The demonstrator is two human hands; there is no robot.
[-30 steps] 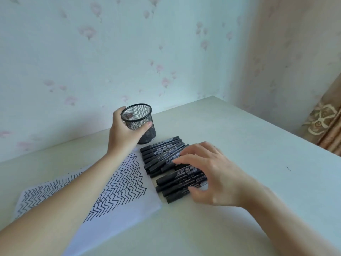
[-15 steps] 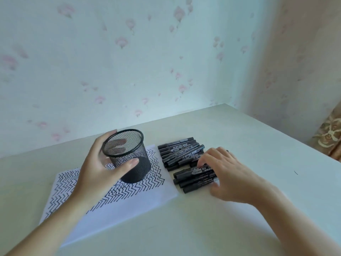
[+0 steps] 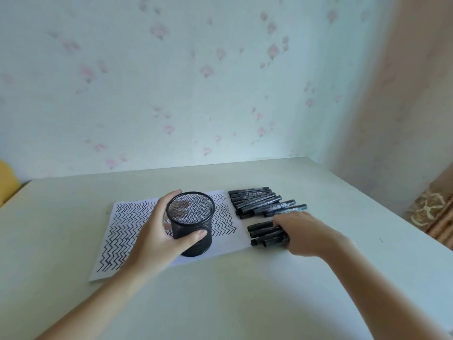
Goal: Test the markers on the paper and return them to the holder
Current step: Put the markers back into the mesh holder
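Note:
A black mesh holder (image 3: 191, 223) stands on the white paper (image 3: 130, 231), which is covered with black zigzag lines. My left hand (image 3: 157, 238) grips the holder from the left, thumb in front and fingers behind. The holder looks empty inside. Right of the paper lie two groups of black markers: a far row (image 3: 259, 203) and a near bunch (image 3: 266, 234). My right hand (image 3: 306, 233) rests on the near bunch with its fingers curled over the markers' right ends, which it hides.
The pale table (image 3: 245, 290) meets a flowered wall behind and a corner at the right. Its right edge (image 3: 392, 207) runs diagonally, with a patterned curtain (image 3: 431, 212) beyond it. A yellow object (image 3: 7, 182) shows at the far left.
My left hand has carried the holder from behind the markers onto the paper. My right hand has drawn toward me and closed over the near bunch of markers. The view has shifted.

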